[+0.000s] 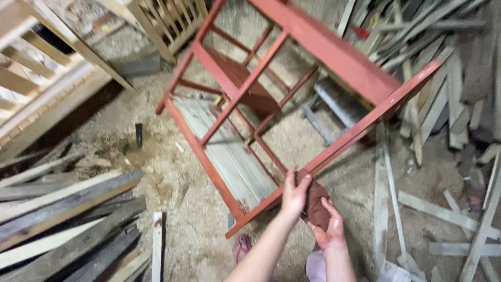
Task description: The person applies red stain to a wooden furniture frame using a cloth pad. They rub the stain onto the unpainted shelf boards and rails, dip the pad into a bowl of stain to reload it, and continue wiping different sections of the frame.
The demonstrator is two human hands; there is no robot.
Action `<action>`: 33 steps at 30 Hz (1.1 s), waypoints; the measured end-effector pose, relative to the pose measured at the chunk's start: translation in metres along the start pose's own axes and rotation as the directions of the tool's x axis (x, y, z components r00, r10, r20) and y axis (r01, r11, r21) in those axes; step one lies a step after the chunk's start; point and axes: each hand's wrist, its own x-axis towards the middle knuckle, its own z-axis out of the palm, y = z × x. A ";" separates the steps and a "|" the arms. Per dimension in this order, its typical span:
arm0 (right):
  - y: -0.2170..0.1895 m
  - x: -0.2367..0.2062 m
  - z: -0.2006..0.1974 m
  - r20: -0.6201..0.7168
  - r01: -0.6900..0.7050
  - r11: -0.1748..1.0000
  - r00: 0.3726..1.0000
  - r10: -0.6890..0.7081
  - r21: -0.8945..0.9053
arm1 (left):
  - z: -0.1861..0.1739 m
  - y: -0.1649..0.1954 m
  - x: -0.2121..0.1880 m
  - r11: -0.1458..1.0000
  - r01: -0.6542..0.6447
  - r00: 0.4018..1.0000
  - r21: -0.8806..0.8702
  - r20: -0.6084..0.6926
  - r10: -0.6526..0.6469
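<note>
The left hand (295,194) grips a near rail of the red wooden frame (292,78), which stands tilted on the sawdust floor (172,183). Just right, the right hand (330,230) pinches a dark red rag (315,204) against that rail

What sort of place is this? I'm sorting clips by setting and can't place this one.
Most likely a woodworking or furniture workshop. Sawdust covers the floor, planks and offcuts lie in heaps, and a red-painted wooden frame stands tilted while the left hand and right hand hold a reddish-brown cloth against its rail.
</note>
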 end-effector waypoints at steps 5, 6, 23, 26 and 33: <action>-0.019 -0.049 0.066 0.087 -0.052 0.998 0.995 0.056 -0.044 | -0.049 0.075 -0.012 0.840 0.359 0.915 -0.407 0.333 -0.230; -0.021 -0.058 0.080 0.092 -0.040 0.997 0.995 0.046 -0.073 | -0.057 0.089 -0.018 0.845 0.383 0.908 -0.374 0.322 -0.268; -0.066 -0.131 0.184 0.382 0.271 0.955 0.901 -0.208 -0.120 | -0.114 0.233 -0.030 0.760 0.187 0.961 -0.623 0.277 -0.009; -0.066 -0.135 0.195 0.440 0.353 0.934 0.848 -0.297 -0.050 | -0.123 0.255 -0.035 0.859 0.360 0.933 -0.364 0.165 -0.321; -0.058 -0.143 0.224 0.451 0.482 0.870 0.803 -0.390 -0.104 | -0.136 0.266 -0.029 0.826 0.226 0.971 -0.516 0.186 -0.149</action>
